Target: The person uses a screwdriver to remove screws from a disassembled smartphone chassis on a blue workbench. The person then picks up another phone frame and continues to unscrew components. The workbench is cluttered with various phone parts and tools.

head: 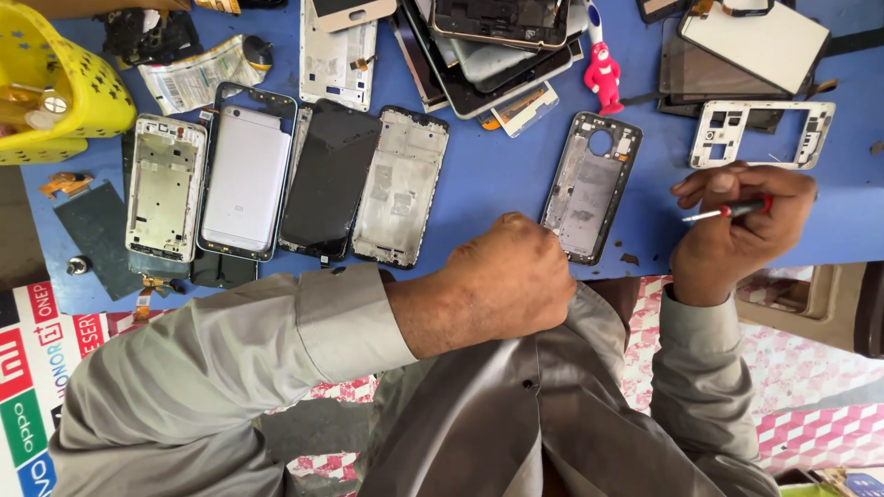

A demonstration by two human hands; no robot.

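My right hand [737, 230] grips a small red-handled screwdriver [727, 212], its metal tip pointing left. My left hand [511, 281] is curled into a fist at the near edge of the blue table [497, 175], its knuckles touching the lower corner of a grey phone frame [589, 187] with a round camera hole. Whether the fist holds anything is hidden. The screwdriver tip hovers just right of that frame.
A row of phone frames, a silver back cover [244, 179] and a black screen [330, 179] lie at left. Stacked phones and screens [497, 46] fill the far side. A yellow basket [55, 92], a red figurine [605, 78] and a white frame [760, 133] also sit there.
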